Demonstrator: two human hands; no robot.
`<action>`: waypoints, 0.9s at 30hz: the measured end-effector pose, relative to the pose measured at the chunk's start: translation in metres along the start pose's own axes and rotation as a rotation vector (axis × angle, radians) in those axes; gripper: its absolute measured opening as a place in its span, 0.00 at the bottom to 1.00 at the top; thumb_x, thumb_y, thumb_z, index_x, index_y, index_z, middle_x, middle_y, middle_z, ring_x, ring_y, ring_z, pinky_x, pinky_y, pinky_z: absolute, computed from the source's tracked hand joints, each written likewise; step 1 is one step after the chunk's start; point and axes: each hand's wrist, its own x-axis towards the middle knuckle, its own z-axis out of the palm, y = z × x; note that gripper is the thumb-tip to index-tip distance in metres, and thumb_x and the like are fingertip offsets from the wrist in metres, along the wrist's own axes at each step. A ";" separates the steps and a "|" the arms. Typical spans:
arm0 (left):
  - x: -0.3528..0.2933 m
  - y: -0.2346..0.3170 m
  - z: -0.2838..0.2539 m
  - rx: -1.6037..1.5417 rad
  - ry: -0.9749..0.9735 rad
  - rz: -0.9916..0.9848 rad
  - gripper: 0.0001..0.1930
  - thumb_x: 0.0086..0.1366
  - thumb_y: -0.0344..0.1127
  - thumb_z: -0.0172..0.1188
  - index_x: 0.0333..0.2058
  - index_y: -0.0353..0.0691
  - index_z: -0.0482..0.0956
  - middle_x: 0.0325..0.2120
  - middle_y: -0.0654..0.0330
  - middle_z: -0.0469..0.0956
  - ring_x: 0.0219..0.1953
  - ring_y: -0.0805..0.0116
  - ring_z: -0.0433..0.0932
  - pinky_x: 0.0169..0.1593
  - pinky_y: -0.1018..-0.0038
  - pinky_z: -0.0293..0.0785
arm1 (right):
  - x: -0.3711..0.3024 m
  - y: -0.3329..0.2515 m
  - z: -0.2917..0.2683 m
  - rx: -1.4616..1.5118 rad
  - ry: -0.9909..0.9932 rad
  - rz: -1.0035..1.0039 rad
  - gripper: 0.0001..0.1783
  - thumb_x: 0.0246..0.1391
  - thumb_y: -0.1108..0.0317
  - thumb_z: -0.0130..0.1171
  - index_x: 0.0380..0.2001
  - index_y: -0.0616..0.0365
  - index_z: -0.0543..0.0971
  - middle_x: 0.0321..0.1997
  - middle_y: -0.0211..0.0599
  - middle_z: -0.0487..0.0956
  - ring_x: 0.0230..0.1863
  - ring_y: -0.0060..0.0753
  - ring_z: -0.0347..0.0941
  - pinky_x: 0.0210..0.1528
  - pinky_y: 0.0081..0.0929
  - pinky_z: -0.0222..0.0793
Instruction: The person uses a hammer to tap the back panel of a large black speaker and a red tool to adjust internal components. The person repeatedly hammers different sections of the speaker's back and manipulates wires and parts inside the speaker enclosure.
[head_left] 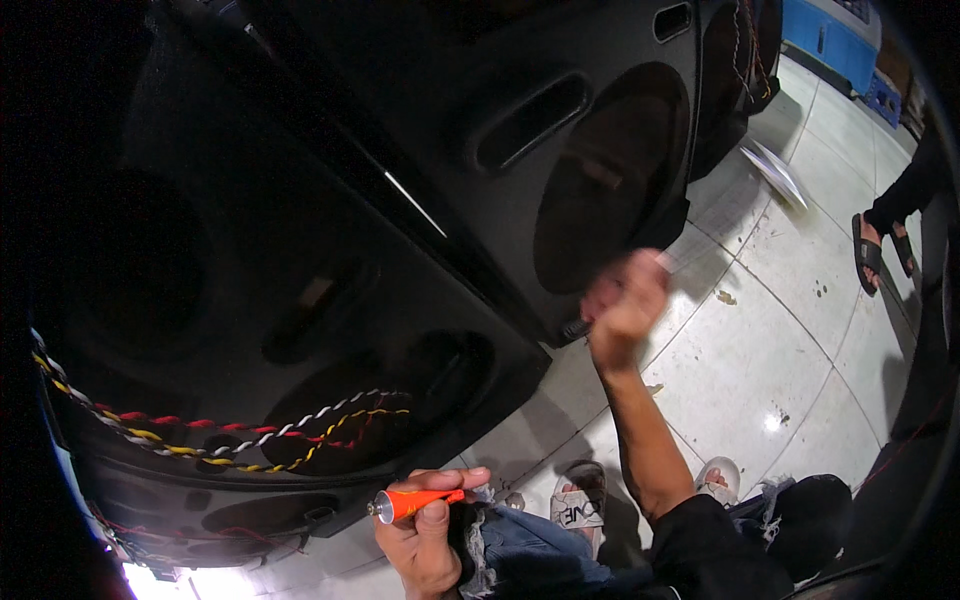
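Note:
My left hand (425,545), low in the view, is closed around a small orange tube (425,503), which looks like a glue tube. Its silver neck points left and its narrowed end lies toward my fingertips. Farther up and to the right, my right hand (628,305) is smeared by motion at the lower corner of a black cabinet (620,215) with a large oval recess and a recessed handle. A small dark ridged piece (575,328) shows beside those fingers. Whether the right hand holds anything is unclear.
Another black cabinet (400,290) fills the left, with twisted red, white and yellow wires (285,435) across it. A blurred pale disc-like thing (775,178) is over the tiled floor (745,340). A person's sandaled foot (868,255) stands at right; a blue container (830,45) is behind.

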 end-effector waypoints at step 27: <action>0.008 -0.010 0.002 0.040 -0.062 -0.013 0.18 0.69 0.44 0.56 0.41 0.30 0.73 0.32 0.45 0.81 0.36 0.58 0.82 0.36 0.69 0.79 | -0.024 0.008 0.021 -0.360 -0.348 -0.369 0.13 0.66 0.63 0.50 0.29 0.60 0.68 0.16 0.41 0.71 0.14 0.37 0.71 0.17 0.28 0.64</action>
